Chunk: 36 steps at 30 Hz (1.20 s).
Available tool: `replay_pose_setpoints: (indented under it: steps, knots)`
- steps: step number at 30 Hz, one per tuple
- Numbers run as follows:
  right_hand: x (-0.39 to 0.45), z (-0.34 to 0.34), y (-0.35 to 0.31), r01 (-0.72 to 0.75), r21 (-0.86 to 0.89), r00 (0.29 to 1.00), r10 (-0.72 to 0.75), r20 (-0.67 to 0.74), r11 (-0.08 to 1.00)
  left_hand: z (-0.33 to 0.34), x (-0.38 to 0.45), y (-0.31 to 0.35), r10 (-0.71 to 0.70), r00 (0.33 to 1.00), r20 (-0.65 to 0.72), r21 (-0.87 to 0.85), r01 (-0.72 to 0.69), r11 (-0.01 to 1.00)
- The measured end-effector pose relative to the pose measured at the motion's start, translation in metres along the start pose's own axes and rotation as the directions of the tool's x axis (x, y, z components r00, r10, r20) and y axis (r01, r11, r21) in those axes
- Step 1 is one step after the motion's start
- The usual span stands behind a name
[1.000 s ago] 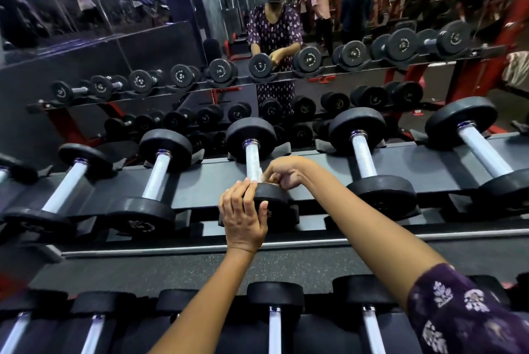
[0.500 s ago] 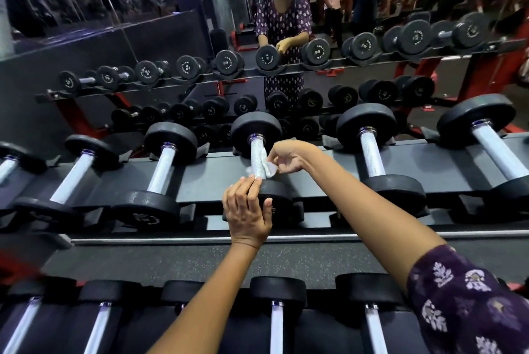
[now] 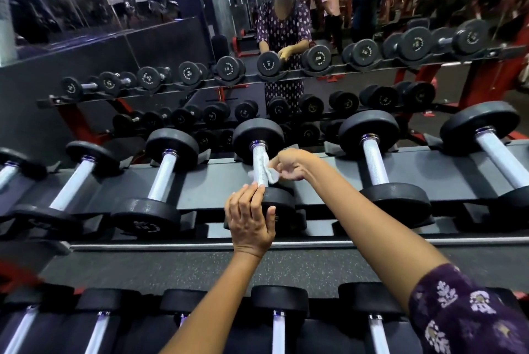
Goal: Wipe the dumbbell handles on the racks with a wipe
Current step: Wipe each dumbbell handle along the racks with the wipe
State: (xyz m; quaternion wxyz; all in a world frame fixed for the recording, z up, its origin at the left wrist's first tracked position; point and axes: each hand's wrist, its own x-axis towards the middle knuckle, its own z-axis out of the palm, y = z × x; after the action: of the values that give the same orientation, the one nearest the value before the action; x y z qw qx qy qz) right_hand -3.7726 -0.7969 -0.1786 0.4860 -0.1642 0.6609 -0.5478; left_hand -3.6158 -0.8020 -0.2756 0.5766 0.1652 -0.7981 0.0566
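steadying: left hand [image 3: 252, 222] fingers curled over near dumbbell head [image 3: 279, 205], stopping roll
wiping: right hand [image 3: 289, 165] pinches wipe [image 3: 270, 175] against knurled handle [image 3: 260, 163]

Head-worn view, forward and down, close over rack [image 3: 315, 170], perhaps mirror-facing.
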Motion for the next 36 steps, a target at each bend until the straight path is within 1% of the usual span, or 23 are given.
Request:
replay_pose_setpoints:
  steps: [2,4,5,6,7,8,10,11,13,15,16,18,21,24,27,29,30,31,32,34,36]
  knots:
    - [0.015,0.009,0.001,0.124,0.208,0.991,-0.112,-0.069,0.97,0.0,-0.001,0.0,0.0,1.0,0.006,-0.003,0.0,1.0]
    - [0.021,0.021,0.01,0.223,0.215,0.963,-0.181,-0.201,0.951,0.0,-0.002,0.0,-0.006,1.0,0.004,-0.006,0.006,1.0]
    - [0.014,0.024,0.015,0.284,0.143,0.93,-0.236,-0.282,0.948,0.0,-0.003,-0.001,-0.012,1.0,0.003,-0.008,0.012,1.0]
    - [0.009,0.025,0.02,0.351,0.035,0.88,-0.317,-0.354,0.936,0.0,-0.003,-0.001,-0.014,1.0,0.001,-0.012,0.014,1.0]
    - [0.003,0.025,0.024,0.422,-0.07,0.821,-0.414,-0.393,0.904,0.0,-0.003,-0.001,-0.015,1.0,-0.001,-0.015,0.015,1.0]
    - [-0.001,0.025,0.026,0.488,-0.133,0.775,-0.498,-0.389,0.863,0.0,-0.003,0.0,-0.015,1.0,-0.002,-0.014,0.015,1.0]
    - [-0.008,0.027,0.023,0.609,-0.216,0.707,-0.645,-0.29,0.763,0.001,-0.002,0.0,-0.01,1.0,0.001,-0.005,0.01,1.0]
    - [-0.008,0.03,0.02,0.63,-0.302,0.672,-0.697,-0.251,0.716,0.001,-0.001,0.0,-0.008,1.0,0.008,-0.004,0.008,1.0]
    - [-0.006,0.034,0.015,0.611,-0.494,0.599,-0.769,-0.223,0.619,0.0,-0.002,-0.001,-0.005,1.0,0.023,-0.006,0.005,1.0]
    - [-0.003,0.032,0.017,0.532,-0.654,0.547,-0.807,-0.22,0.539,-0.001,-0.004,-0.001,-0.005,1.0,0.027,-0.01,0.005,1.0]
    - [-0.001,0.029,0.019,0.48,-0.707,0.539,-0.81,-0.231,0.52,-0.001,-0.003,-0.001,-0.004,1.0,0.024,-0.013,0.005,1.0]
    - [0.001,0.022,0.022,0.434,-0.716,0.57,-0.782,-0.252,0.547,-0.001,-0.002,-0.001,-0.008,1.0,0.017,-0.012,0.009,1.0]
    - [0.0,0.021,0.021,0.452,-0.691,0.595,-0.768,-0.238,0.564,-0.001,0.0,0.0,-0.011,1.0,0.017,-0.008,0.011,1.0]
    - [-0.004,0.021,0.013,0.475,-0.639,0.625,-0.743,-0.239,0.605,-0.002,-0.002,-0.001,-0.008,1.0,0.018,-0.017,0.008,1.0]
    - [-0.005,0.02,0.014,0.486,-0.633,0.64,-0.739,-0.212,0.603,-0.001,-0.001,-0.001,-0.021,1.0,0.012,-0.017,0.021,1.0]
    - [0.001,0.017,0.016,0.465,-0.619,0.661,-0.713,-0.232,0.633,-0.001,0.0,-0.001,-0.013,1.0,0.012,-0.014,0.014,1.0]
    - [0.0,0.018,0.015,0.479,-0.578,0.664,-0.703,-0.254,0.661,-0.001,0.0,-0.001,-0.009,1.0,0.015,-0.013,0.01,1.0]
    - [0.001,0.018,0.016,0.491,-0.562,0.655,-0.707,-0.265,0.665,-0.001,0.0,-0.001,-0.008,1.0,0.018,-0.015,0.008,1.0]
    - [0.002,0.019,0.016,0.511,-0.57,0.636,-0.729,-0.252,0.643,-0.002,-0.001,0.0,-0.009,1.0,0.018,-0.018,0.009,1.0]
    - [0.004,0.022,0.021,0.543,-0.635,0.605,-0.78,-0.159,0.55,-0.002,-0.002,0.0,-0.015,1.0,0.006,-0.025,0.015,1.0]
    - [0.004,0.025,0.025,0.543,-0.683,0.603,-0.793,-0.086,0.488,-0.001,-0.001,0.001,-0.013,1.0,0.0,-0.029,0.013,0.999]
